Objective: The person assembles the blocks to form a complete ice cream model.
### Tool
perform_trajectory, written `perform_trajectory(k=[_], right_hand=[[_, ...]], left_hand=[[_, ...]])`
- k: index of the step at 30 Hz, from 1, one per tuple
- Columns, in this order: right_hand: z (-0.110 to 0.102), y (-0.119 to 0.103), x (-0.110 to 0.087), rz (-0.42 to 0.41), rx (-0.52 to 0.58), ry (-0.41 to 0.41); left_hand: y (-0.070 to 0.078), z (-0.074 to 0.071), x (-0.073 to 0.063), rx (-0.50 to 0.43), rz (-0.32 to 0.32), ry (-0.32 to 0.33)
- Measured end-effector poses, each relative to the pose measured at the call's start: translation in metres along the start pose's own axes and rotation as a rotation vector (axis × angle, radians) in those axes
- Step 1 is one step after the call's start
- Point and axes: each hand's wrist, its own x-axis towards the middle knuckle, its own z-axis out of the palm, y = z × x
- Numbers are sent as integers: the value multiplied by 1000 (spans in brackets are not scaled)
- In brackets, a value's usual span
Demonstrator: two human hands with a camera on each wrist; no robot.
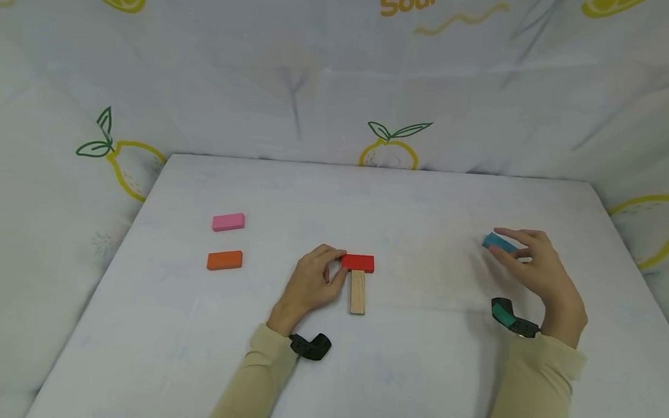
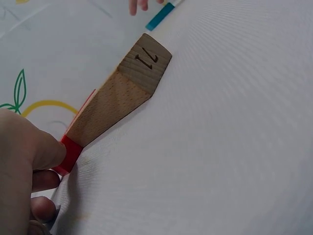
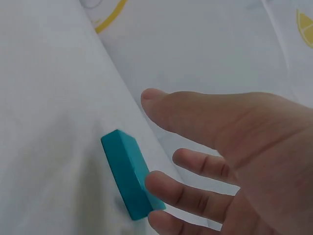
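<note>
My left hand pinches the left end of a red block between thumb and fingers. A natural wooden block runs from the red block's near side toward me, the two forming a T. In the left wrist view the wooden block's end carries dark engraved marks. Over on the right, my right hand is at a blue block. The right wrist view shows the thumb spread away from the blue block, while two fingertips overlap its near side.
A pink block and an orange block lie on the left part of the white table. Behind the table hangs a white cloth with lemon prints. Each wrist wears a dark band.
</note>
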Motion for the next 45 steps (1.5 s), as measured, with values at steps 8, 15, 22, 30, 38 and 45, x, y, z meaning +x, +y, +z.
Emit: perform_trajectory(k=[8, 15, 22, 30, 38, 45], right_hand=[[-2, 9, -5, 63, -27, 23], [4, 17, -3, 116, -29, 53], [11, 20, 2, 143, -65, 73], [13, 18, 5, 112, -91, 105], [21, -5, 12, 30, -68, 97], [33, -28, 21, -69, -65, 63]], left_hand=[[-1, 1, -1, -8, -4, 0], [1, 1, -1, 1, -10, -13], [0, 2, -1, 2, -1, -4], [-1, 3, -1, 14, 16, 4], [-1, 1, -1, 10, 13, 2], [1, 0, 0, 15, 7, -8]])
